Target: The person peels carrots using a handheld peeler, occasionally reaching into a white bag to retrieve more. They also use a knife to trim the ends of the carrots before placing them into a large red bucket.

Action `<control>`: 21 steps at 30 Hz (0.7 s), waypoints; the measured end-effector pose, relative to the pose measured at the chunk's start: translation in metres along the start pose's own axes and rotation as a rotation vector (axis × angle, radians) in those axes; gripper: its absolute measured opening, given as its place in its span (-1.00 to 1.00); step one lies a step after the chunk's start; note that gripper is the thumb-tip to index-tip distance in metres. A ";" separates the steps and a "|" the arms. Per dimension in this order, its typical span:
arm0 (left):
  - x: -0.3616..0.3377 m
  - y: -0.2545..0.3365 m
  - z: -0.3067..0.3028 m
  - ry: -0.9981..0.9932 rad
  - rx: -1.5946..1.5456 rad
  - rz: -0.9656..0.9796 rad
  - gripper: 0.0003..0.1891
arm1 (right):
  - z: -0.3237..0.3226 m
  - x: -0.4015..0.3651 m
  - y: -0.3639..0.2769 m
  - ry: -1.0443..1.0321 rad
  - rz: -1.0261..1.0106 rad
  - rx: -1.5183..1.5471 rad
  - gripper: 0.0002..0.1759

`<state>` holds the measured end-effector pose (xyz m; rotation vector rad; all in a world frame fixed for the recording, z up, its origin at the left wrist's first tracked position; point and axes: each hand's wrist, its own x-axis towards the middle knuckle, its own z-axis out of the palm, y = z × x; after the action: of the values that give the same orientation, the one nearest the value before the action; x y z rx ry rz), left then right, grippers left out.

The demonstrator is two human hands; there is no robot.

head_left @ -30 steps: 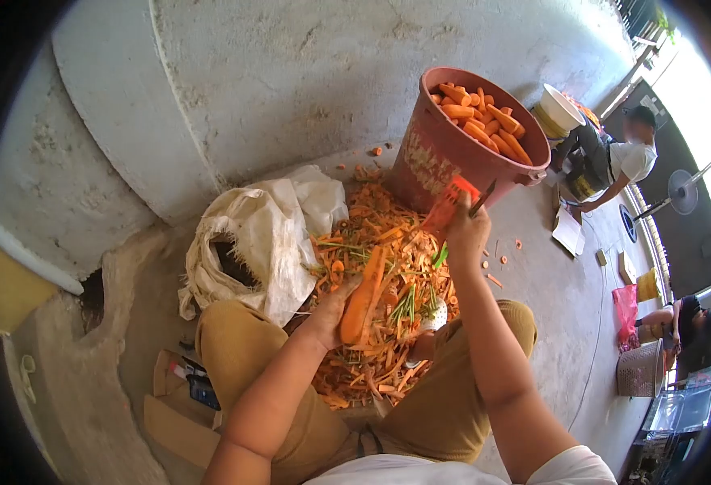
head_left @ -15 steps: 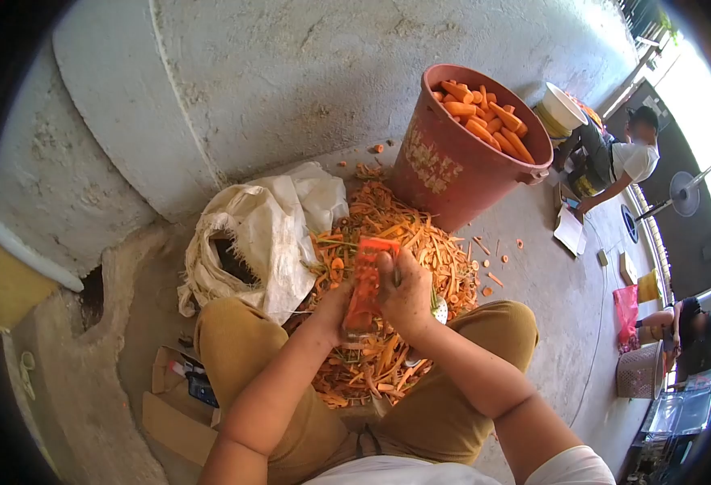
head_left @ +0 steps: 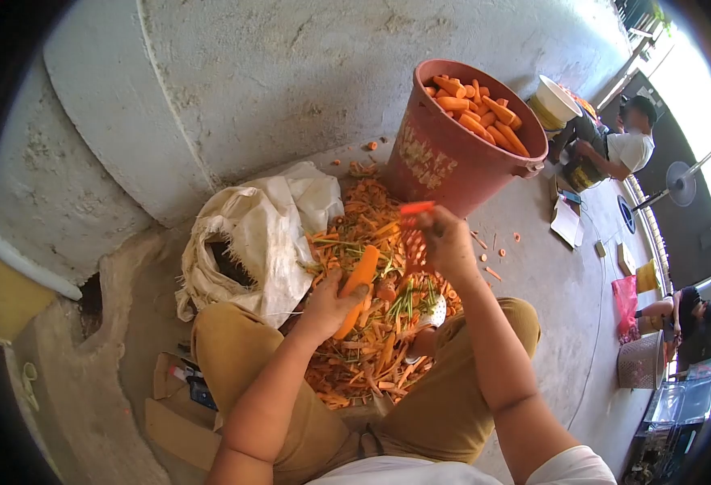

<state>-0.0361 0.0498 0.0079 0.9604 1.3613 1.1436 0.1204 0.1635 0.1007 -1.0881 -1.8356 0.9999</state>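
An orange carrot (head_left: 360, 283) slants upward in my left hand (head_left: 328, 305), whose fingers wrap round its lower part. My right hand (head_left: 451, 246) grips a red perforated peeler (head_left: 417, 234), held up to the right of the carrot and apart from it; motion blurs its edge. Beneath both hands, between my knees, spreads a heap of carrot peelings (head_left: 384, 360) with some green stems. Behind them leans a large red bucket (head_left: 444, 166) full of carrots (head_left: 485, 115).
A white woven sack (head_left: 279, 234) lies left of the heap. An open cardboard box (head_left: 179, 424) is by my left knee. At the right are a seated person (head_left: 630, 145), a fan (head_left: 681, 183), a second person (head_left: 683, 315) and a basket (head_left: 640, 365).
My hands have moved apart: the right went up and rightward with the peeler, the left stayed low with the carrot, now plainly visible. The seated person's arm has drawn back from the box.
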 end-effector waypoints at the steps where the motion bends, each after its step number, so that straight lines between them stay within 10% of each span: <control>1: 0.002 -0.005 -0.002 0.040 0.104 0.029 -0.30 | 0.003 -0.007 -0.002 -0.142 0.050 0.018 -0.80; 5: -0.003 0.020 -0.007 0.013 0.105 -0.038 -0.33 | 0.002 -0.012 0.004 -0.393 0.046 -0.541 -0.80; 21: -0.013 0.046 -0.010 -0.289 -0.215 0.012 -0.60 | -0.005 -0.019 -0.006 -0.612 0.043 -0.438 -0.85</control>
<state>-0.0464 0.0460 0.0549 0.9365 0.9818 1.0885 0.1289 0.1450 0.1039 -1.1521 -2.6277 1.0594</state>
